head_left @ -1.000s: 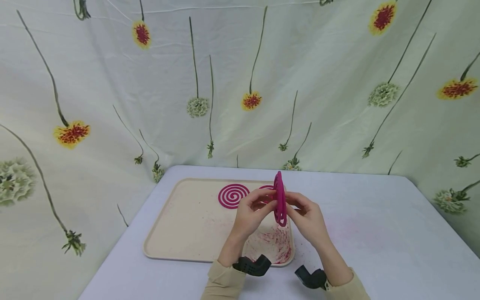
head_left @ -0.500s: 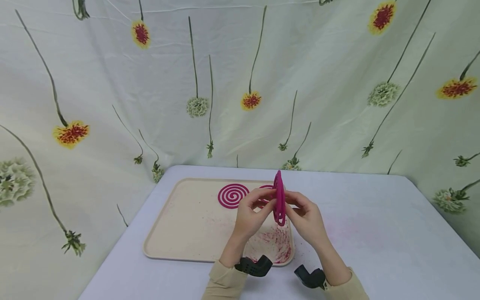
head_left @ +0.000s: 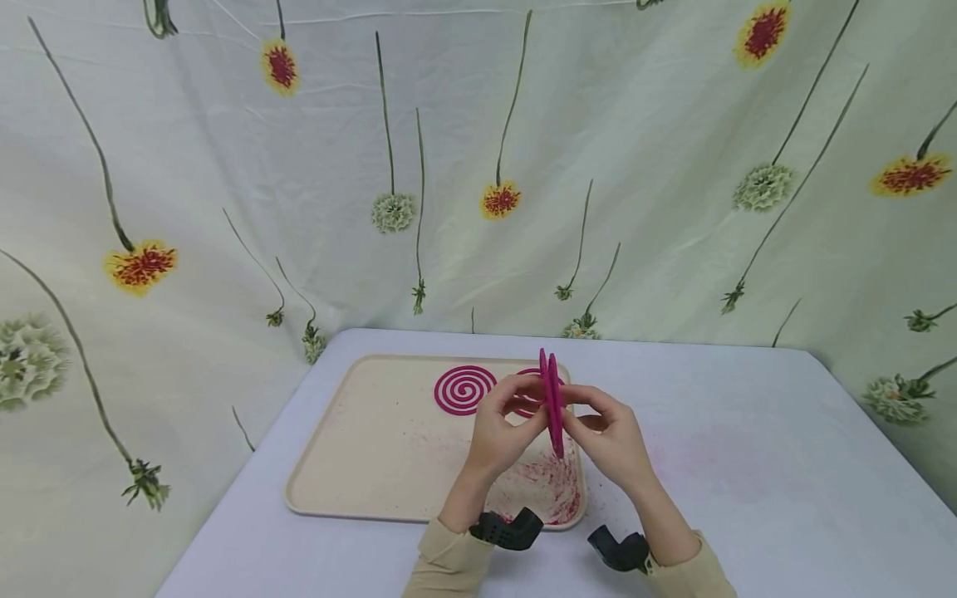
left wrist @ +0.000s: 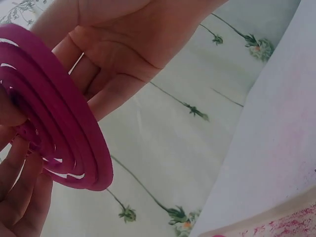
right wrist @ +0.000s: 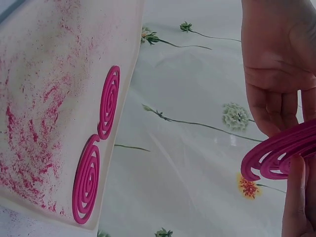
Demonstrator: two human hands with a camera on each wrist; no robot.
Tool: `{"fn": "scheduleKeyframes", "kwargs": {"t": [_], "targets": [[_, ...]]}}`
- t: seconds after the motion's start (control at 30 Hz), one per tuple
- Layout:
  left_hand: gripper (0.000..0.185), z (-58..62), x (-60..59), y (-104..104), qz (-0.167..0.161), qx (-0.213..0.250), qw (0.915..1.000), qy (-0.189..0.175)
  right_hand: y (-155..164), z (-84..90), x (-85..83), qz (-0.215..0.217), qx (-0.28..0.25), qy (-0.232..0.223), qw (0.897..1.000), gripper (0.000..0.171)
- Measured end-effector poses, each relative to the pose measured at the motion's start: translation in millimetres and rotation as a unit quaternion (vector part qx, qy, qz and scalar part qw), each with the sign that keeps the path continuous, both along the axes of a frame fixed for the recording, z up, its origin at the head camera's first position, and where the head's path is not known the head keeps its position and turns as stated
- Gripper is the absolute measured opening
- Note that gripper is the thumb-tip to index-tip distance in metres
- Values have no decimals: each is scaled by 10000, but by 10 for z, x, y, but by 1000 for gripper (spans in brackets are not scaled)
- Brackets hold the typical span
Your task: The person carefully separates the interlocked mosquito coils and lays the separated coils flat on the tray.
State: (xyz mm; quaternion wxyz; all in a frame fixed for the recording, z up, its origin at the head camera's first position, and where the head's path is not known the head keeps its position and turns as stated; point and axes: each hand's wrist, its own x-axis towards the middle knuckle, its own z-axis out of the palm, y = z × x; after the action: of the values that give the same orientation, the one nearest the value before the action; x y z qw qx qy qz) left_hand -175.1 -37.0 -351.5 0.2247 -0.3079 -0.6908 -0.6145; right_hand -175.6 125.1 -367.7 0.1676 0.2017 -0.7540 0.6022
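Looks like a small staged recording spot, not a real room w/ furniture. A big pale cloth w/ printed flowers (head_left: 478, 166) hangs as the back & side walls, and it drapes down right behind the far edge of a plain white table (head_left: 748, 465). A beige tray (head_left: 359, 448) w/ pink dust sits near the table's left edge.

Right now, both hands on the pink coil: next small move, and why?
Probably ease the two halves of the pink coil apart a bit further. Left hand and right hand pinch it edge-on above the tray, and a narrow gap shows at its top.
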Motion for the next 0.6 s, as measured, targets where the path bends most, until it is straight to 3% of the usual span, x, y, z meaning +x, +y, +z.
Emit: {"fn": "scheduleKeyframes", "kwargs": {"t": [0.23,0.6], "targets": [[25,10,15,34,93,66,9999,-43,14,-22,-30,233,-225,332,9989,23],[21,33,27,56,14,110,9999,-18,4,-42,-51,491,-822,257,9951,22]]}}
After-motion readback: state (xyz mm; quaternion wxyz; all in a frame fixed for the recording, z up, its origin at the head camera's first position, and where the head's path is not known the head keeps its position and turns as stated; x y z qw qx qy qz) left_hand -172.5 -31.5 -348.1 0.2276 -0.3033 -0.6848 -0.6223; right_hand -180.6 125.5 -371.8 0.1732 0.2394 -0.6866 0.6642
